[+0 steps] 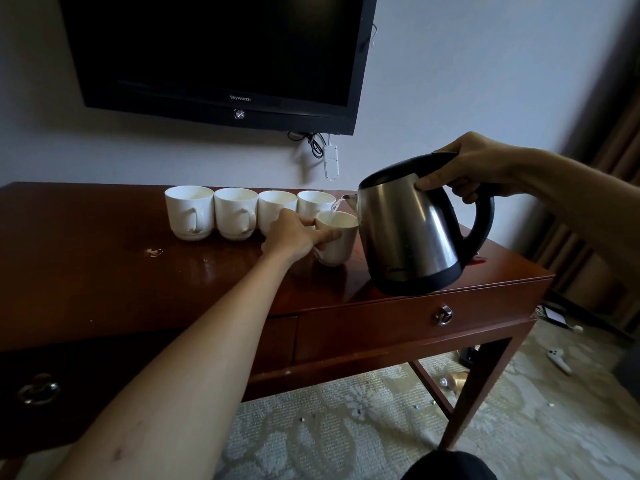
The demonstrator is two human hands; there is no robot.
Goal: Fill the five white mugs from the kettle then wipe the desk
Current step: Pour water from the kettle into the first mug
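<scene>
the right hand (474, 171) is curled round the black handle of the steel kettle (412, 230), thumb lying forward near the lid, and holds it tilted in the air above the right part of the desk (104, 271). a thin stream of water runs from the spout into the fifth mug (337, 242), which stands just left of the kettle and nearer the front than the others. the left hand (294, 233) reaches in from the lower left and grips this mug from its left side, fingers wrapped round its wall and handle, thumb up by the rim. the mug sits between the two hands, close under the spout. behind the left hand, four mugs (235, 213) stand in a row near the back edge, sides touching or nearly so, handles turned to the front; the hand partly hides the two on the right. the wood shows wet, shiny patches in front of the row. a dark tv (214, 53) hangs on the wall above.
</scene>
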